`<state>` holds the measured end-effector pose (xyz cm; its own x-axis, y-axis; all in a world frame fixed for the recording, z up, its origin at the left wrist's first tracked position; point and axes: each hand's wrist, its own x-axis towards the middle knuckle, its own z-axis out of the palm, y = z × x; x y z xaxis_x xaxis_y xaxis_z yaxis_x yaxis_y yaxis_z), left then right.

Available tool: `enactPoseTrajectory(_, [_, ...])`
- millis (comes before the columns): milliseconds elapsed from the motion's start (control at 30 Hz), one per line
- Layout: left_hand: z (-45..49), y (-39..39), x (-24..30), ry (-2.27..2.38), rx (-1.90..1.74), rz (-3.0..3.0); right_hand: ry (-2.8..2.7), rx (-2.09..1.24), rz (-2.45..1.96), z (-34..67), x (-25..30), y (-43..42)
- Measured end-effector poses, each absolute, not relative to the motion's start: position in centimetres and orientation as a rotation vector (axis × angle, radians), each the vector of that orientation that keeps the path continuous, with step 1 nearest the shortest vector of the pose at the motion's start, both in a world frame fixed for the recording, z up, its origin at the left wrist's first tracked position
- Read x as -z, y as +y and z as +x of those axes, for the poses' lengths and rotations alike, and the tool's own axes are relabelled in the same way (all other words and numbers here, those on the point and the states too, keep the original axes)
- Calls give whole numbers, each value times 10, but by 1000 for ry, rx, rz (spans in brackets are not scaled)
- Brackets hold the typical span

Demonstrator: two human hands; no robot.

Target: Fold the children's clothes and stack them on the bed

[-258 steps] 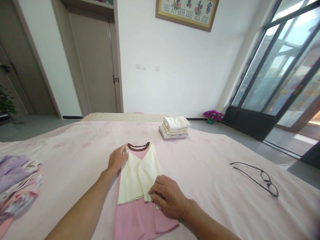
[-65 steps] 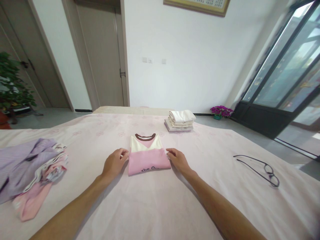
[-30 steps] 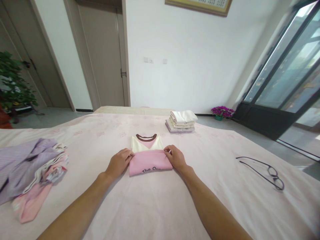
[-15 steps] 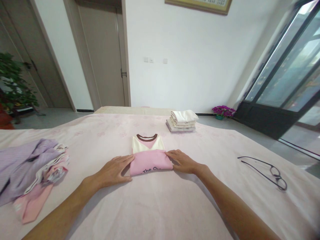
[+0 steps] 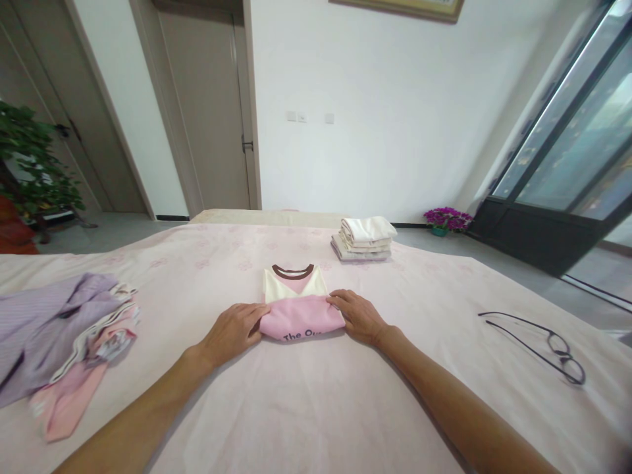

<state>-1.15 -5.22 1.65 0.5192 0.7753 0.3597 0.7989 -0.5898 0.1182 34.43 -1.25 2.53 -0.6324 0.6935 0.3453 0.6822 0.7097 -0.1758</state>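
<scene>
A partly folded pink and cream shirt (image 5: 301,318) lies flat in front of me, its brown-trimmed collar pointing away and dark lettering showing on the folded pink part. My left hand (image 5: 237,329) grips the left edge of the fold, with the fingertips on top and the thumb tucked at the side. At the opposite edge, my right hand (image 5: 359,316) holds the right end of the same fold, its fingers bent over the cloth. Both hands rest low, close to the bed surface.
Rumpled lilac and pink clothes (image 5: 74,329) lie at the left. A stack of folded clothes (image 5: 365,238) sits farther back, right of centre. Eyeglasses (image 5: 538,342) rest on the right of the pale pink sheet (image 5: 306,415). Purple flowers (image 5: 447,219) stand on the floor beyond.
My left thumb has moved in from below the shirt's lower corner to its side, so the hand closes on the edge. The shirt's lower edge has shifted slightly away from me.
</scene>
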Motion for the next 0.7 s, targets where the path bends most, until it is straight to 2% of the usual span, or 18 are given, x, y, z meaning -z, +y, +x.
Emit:
enactPoseTrajectory(467, [-18, -19, -10, -1076, 702, -2748, -2552, -178, -935, 340, -24, 5])
enactPoseTrajectory(700, [-9, -16, -12, -1212, 839, -2730, -2494, -153, -955, 338, -15, 14])
